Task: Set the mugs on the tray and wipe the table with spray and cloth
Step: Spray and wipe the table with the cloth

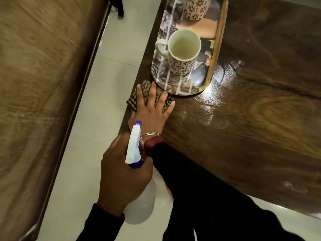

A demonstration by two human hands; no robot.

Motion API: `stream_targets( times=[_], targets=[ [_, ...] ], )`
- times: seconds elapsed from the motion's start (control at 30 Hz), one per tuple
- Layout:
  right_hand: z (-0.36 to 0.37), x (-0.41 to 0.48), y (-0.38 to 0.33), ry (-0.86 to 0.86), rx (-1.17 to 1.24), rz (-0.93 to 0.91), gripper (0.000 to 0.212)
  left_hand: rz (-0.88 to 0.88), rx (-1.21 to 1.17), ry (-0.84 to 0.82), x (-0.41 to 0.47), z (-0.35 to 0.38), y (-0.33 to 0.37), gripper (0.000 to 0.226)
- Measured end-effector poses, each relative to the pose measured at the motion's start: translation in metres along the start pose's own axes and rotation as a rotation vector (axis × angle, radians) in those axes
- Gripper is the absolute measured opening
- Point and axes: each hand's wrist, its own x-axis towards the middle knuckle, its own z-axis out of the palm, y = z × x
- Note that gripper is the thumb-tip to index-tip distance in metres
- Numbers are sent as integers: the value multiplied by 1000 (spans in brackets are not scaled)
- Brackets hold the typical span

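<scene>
Right, mugs look done: near mug [182, 53] stands upright and empty on the tray [218, 44], handle pointing to 9 o'clock. Second mug [197, 7] sits at 12 o'clock from it, also on the tray, cut off by the top edge of frame. Both carry a red flower pattern. No other mugs in view, but the frame does not cover the whole table [260, 110].

Wiping is in progress, I'd judge. Right hand [152, 112] lies flat on the checked cloth [147, 94], fingers spread wide and pressing it onto the table at the table's left edge, touching or just shy of the tray's 6 o'clock end. Cannot tell if the cloth tucks under the tray rim. Left hand [121, 173] is wrapped around the neck of the spray bottle [137, 180], fingers closed on it, nozzle pointing to 12 o'clock. Bottle hangs over the floor at 6 o'clock from the cloth, off the table.

Wet sheen shows at 3 o'clock from the cloth and around the tray's near end, so that patch looks sprayed. Surface further toward 3 to 5 o'clock reads drier, with a pale smear near the lower right. Likely left: that area.

Labels: none readable on bottle, mugs or tray.
</scene>
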Motion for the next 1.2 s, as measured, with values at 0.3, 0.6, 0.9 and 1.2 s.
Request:
stream_targets(
  times=[0.3, 0.6, 0.9, 1.2],
  targets=[
    [7, -29, 4, -140, -149, -447, 72, -42, 17, -73, -13, -11, 7, 61],
    [-4, -103, 103, -167, -165, -825, 81, 30, 35, -87, -17, 4, 8, 58],
    [-59, -74, 237, -60, -176, -375, 83, 77, -181, -131, -9, 26, 59, 41],
    [-92, 62, 245, 6, -77, -48, 82, 130, -113, -105, 16, 67, 111, 46]
  ],
)
